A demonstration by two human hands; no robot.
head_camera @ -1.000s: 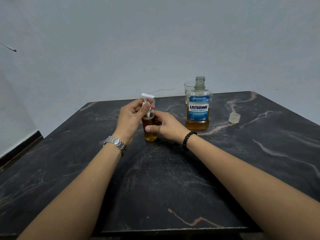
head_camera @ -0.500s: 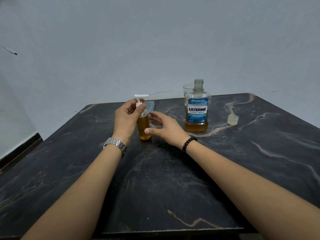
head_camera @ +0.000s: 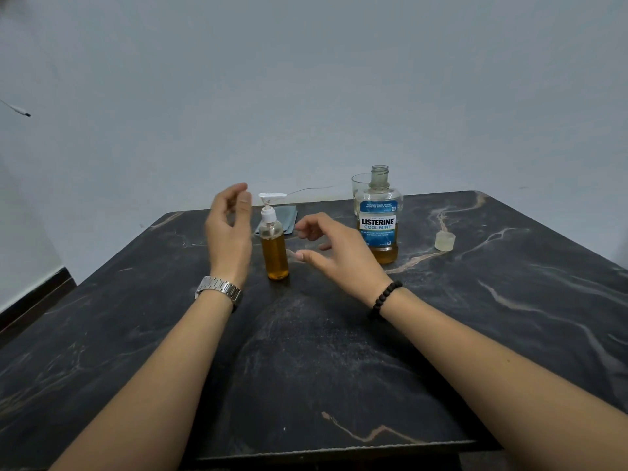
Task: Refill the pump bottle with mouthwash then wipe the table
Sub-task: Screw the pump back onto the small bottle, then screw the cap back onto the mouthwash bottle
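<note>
A small clear pump bottle with amber liquid and a white pump head stands upright on the dark marble table. My left hand hovers just left of it, fingers apart, not touching. To its right my right hand is spread open, also off the bottle. The uncapped Listerine mouthwash bottle stands further right, with amber liquid low in it. Its cap lies on the table to the right. A grey cloth lies flat behind the pump bottle.
A clear glass stands behind the mouthwash bottle. A grey wall rises close behind the table's far edge. The table's front edge runs along the bottom of the view.
Both hands let go of the pump bottle and drew apart. It now stands free with its pump head on.
</note>
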